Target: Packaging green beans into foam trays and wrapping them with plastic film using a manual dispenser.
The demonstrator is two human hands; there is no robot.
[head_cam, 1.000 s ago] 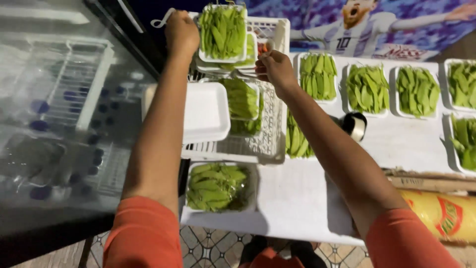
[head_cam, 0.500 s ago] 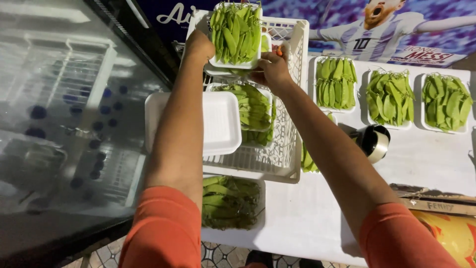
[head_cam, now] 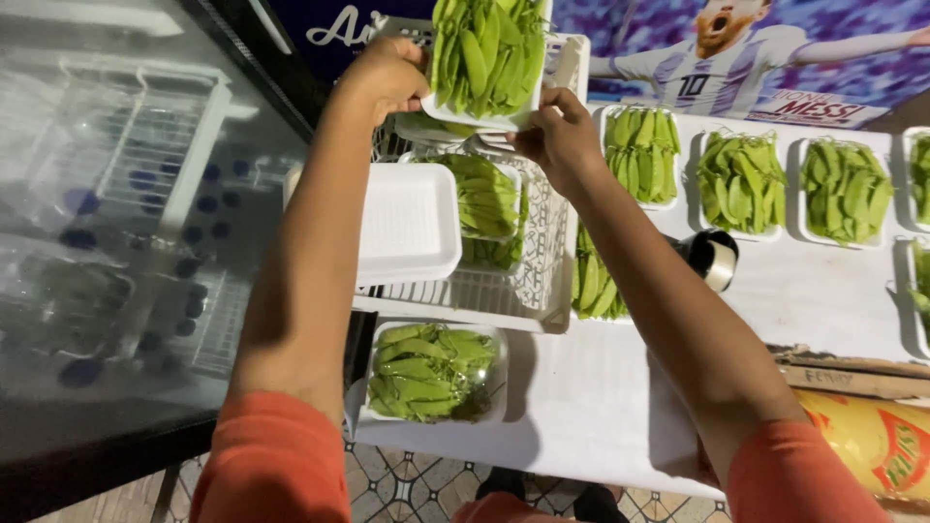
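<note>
Both hands hold one white foam tray of green pea pods (head_cam: 484, 58) above a white plastic basket (head_cam: 504, 291). My left hand (head_cam: 386, 77) grips the tray's left edge; my right hand (head_cam: 554, 134) grips its lower right corner. Under it, inside the basket, lie an empty white foam tray (head_cam: 407, 223) and another filled tray of pods (head_cam: 484, 199). A plastic-wrapped tray of pods (head_cam: 431, 373) sits on the white table (head_cam: 601, 407) near the front edge.
Several open trays of pea pods (head_cam: 741, 179) line the back of the table under a poster. A roll with a black core (head_cam: 712, 260) lies mid-table. A glass-fronted cabinet (head_cam: 116, 213) stands left, a yellow package (head_cam: 872, 436) right.
Both hands have kept hold of the tray of pods over the basket's far end. The camera view has come closer and shifted, so the tray sits higher and larger in frame.
</note>
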